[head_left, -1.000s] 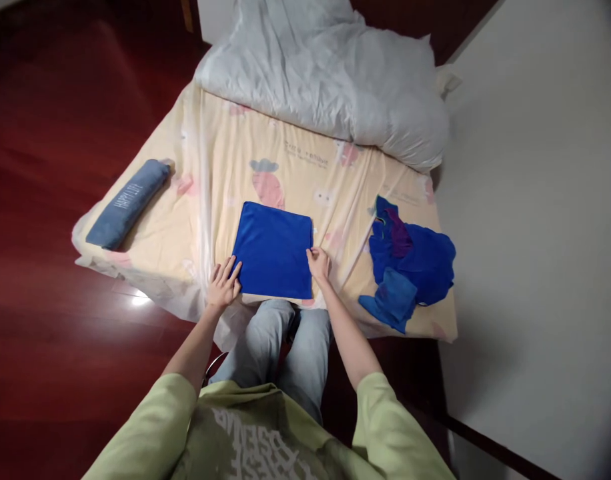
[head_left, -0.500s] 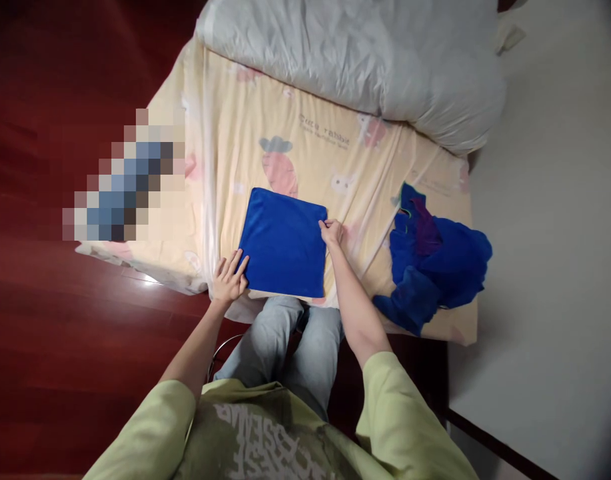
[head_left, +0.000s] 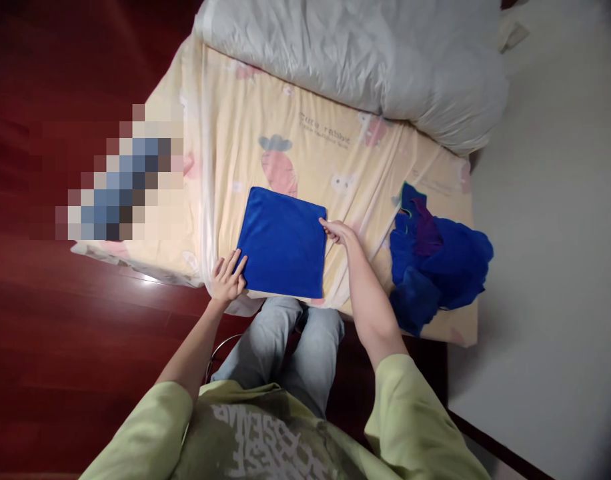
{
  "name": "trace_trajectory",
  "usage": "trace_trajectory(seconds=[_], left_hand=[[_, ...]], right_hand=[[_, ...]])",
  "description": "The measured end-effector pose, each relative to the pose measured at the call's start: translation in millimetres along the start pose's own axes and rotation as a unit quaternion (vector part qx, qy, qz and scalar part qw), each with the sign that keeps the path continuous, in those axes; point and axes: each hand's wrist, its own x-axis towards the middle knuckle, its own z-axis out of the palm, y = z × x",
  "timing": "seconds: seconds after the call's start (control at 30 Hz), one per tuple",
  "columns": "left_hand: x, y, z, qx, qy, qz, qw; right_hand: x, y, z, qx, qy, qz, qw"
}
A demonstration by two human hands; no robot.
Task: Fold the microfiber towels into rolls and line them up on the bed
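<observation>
A square blue cloth (head_left: 283, 243) lies flat on the bed, right in front of my legs. My left hand (head_left: 229, 277) rests on its lower left edge, fingers spread and flat. At the upper part of the right edge, my right hand (head_left: 336, 231) pinches the cloth between thumb and index finger, the other fingers curled in. Off to the right sits a crumpled pile of blue cloths (head_left: 440, 263), with a purple piece (head_left: 426, 230) and a green-edged corner on it; neither hand touches it.
The bed wears a cream sheet (head_left: 225, 133) printed with carrots and rabbits, wrinkled in places. A grey-white quilt (head_left: 355, 53) is heaped across its far end. A pixelated area covers the left side. A pale wall (head_left: 550, 233) borders the right; dark red floor (head_left: 85, 347) shows at left.
My right wrist and forearm have swung outward to the right, while its fingertips stay at the cloth's right edge. My left hand and the cloth lie nearly as before.
</observation>
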Motion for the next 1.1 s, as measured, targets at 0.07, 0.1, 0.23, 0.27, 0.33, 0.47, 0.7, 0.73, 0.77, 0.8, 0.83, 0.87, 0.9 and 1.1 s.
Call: trace_trajectory(seconds=[0.07,0.1,0.23,0.27,0.33,0.47,0.7,0.73,0.77,0.8,0.83,0.87,0.9,1.1], left_hand=[[0,0,0,-0.004,-0.005,-0.003,1.0],[-1,1,0,-0.007,-0.009,-0.006,1.0],[-1,1,-1,-0.013,-0.023,-0.02,0.999],[-1,1,-1,-0.011,-0.024,-0.02,0.999],[-1,0,-1,-0.004,-0.024,-0.018,1.0],[-1,0,0,0.013,-0.017,-0.01,1.0],[-2,-1,3,0.031,-0.019,-0.006,0.999],[-2,-2,3,0.03,-0.02,-0.005,0.999],[-2,-2,4,0.028,-0.021,-0.006,0.999],[-2,-2,4,0.025,-0.022,-0.008,0.999],[-3,-2,3,0.022,-0.024,-0.011,0.999],[-3,-2,3,0.021,-0.028,-0.015,0.999],[-3,-2,2,0.021,-0.032,-0.017,0.999],[2,8,-16,0.018,-0.049,-0.012,0.999]], right_hand=[[1,4,-1,0.007,-0.017,-0.014,1.0],[2,6,-1,0.013,-0.006,-0.033,0.999],[13,17,3,0.011,0.112,-0.092,0.989],[15,18,5,-0.004,0.14,-0.094,0.986],[15,17,11,-0.042,0.208,-0.107,0.971],[3,9,38,-0.131,0.334,-0.264,0.895],[17,3,75,-0.249,0.223,-0.329,0.883],[20,1,76,-0.247,0.229,-0.321,0.885],[19,0,77,-0.245,0.237,-0.323,0.883],[15,-1,79,-0.243,0.242,-0.333,0.878],[8,-1,82,-0.243,0.242,-0.351,0.871],[-3,3,86,-0.244,0.235,-0.376,0.862],[-17,8,92,-0.246,0.223,-0.402,0.853],[-100,88,122,-0.233,0.197,-0.4,0.864]])
